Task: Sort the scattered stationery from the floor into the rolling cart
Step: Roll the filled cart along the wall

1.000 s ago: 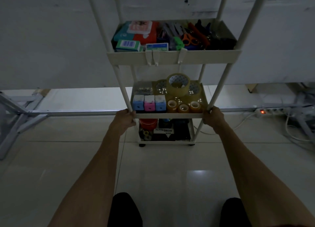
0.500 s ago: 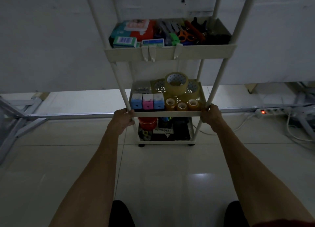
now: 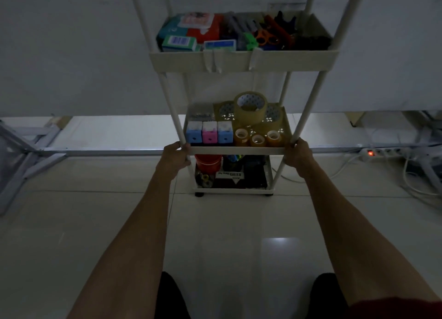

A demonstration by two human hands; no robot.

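Both front corners of the cart's (image 3: 241, 61) middle shelf (image 3: 239, 150) are gripped: the left hand (image 3: 174, 159) is closed around the near left post at the shelf edge, the right hand (image 3: 297, 156) around the near right post. Three small blocks (image 3: 209, 132), two blue and one pink, are lined along that front edge, with small tape rolls (image 3: 257, 138) beside them and a large tape roll (image 3: 250, 107) behind. Boxes and scissors (image 3: 265, 38) are packed into the top shelf. The cart is stood on pale tiled floor (image 3: 227, 235), which lies bare between it and the person's knees. A power strip (image 3: 375, 152) and cables are seen on the floor to the right, well apart.
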